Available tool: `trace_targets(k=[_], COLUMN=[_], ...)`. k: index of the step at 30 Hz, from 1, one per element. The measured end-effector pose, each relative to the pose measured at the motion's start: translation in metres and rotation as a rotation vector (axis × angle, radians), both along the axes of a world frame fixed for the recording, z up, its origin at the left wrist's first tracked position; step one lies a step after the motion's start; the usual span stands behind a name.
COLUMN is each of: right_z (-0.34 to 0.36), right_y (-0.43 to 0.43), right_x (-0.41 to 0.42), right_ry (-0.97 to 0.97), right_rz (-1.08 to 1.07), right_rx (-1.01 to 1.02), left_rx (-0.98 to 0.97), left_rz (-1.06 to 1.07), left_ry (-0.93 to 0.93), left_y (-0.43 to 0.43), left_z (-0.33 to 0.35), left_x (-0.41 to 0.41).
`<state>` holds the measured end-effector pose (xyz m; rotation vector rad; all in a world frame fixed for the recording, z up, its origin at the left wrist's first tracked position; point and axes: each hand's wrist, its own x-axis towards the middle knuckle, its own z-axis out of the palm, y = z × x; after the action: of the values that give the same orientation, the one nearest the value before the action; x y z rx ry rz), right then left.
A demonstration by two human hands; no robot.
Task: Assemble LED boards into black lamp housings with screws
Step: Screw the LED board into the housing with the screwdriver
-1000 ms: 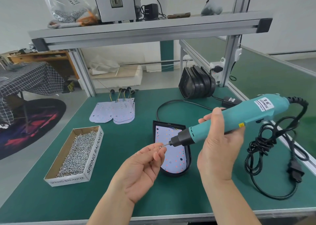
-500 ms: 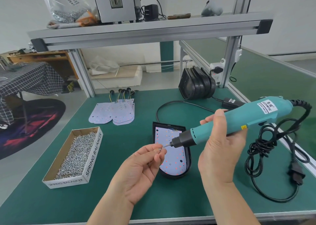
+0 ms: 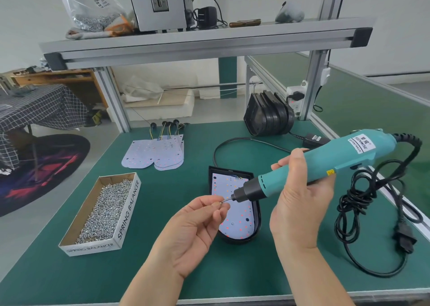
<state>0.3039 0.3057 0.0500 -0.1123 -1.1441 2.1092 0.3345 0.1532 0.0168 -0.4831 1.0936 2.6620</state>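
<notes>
**Legible markings: two items on the bench**

"SPRING BALANCER" is printed in grey capitals on the white outer walls of the cardboard box (image 3: 127,212) at 8 o'clock, once along the long right wall and once on the short near wall. "KEENWISE" stands on the white label (image 3: 361,145) of the teal electric screwdriver (image 3: 325,163) at 3 o'clock. That label's smaller print, the yellow sticker (image 3: 330,172), the adapter label (image 3: 315,138) and the bag label (image 3: 102,1) at 11 o'clock are unreadable.

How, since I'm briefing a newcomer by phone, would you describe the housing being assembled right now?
On the green workbench, look between the box of screws and the coiled black cable. The black lamp housing lies flat there, below the teal screwdriver. Unlike the housings stacked at the back, it holds a white LED board.
</notes>
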Motion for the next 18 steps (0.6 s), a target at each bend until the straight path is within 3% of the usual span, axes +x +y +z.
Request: trace_targets(k=[7, 18], right_z=[0.0, -0.004], right_y=[-0.002, -0.003], right_x=[-0.001, -0.013], right_ry=[0.013, -0.022], right_rz=[0.011, -0.018], right_rx=[0.023, 0.045], left_rx=[-0.058, -0.44], left_rz=[0.024, 0.17], left_ry=[0.048, 0.288], left_y=[0.001, 0.015], left_z=[-0.002, -0.011], left_x=[0.0, -0.001])
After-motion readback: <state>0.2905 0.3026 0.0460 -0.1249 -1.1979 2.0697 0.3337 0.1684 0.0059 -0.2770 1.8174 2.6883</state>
